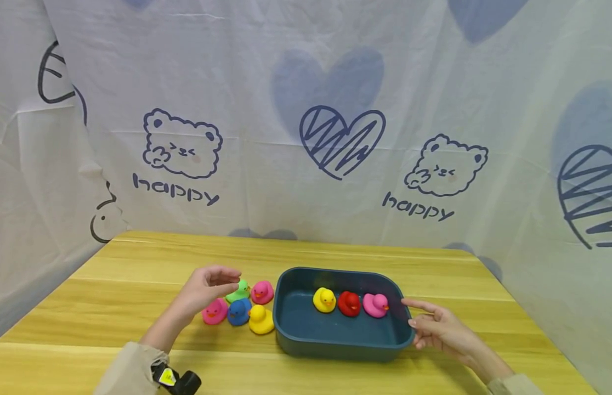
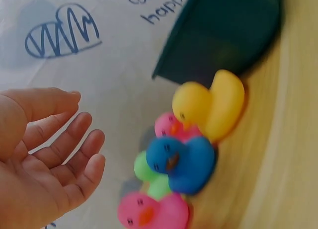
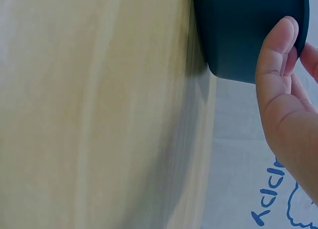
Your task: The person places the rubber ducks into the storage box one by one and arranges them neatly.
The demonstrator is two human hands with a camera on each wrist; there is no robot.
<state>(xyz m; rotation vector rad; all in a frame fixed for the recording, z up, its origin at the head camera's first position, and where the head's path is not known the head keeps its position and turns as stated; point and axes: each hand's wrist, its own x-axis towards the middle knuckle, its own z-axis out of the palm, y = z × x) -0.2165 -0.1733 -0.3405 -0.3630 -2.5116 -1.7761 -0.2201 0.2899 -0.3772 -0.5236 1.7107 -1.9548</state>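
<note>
In the head view my left hand (image 1: 210,289) hovers over a cluster of rubber ducks, its fingers loosely bent and nothing between them. The cluster has a green duck (image 1: 238,291), a blue duck (image 1: 239,311), a yellow duck (image 1: 261,319), a pink duck (image 1: 215,311) and another pink duck (image 1: 262,292). Beside them stands a dark teal bin (image 1: 335,349). Inside it sit a yellow duck (image 1: 324,300), a red duck (image 1: 349,304) and a pink duck (image 1: 375,305). My right hand (image 1: 441,331) touches the bin's right end with index finger and thumb.
Everything stands on a wooden table (image 1: 227,365) with light grain. Behind it hangs a pale cloth (image 1: 266,208) printed with hearts and bears. A black wrist strap with a device (image 1: 175,378) is on the left sleeve.
</note>
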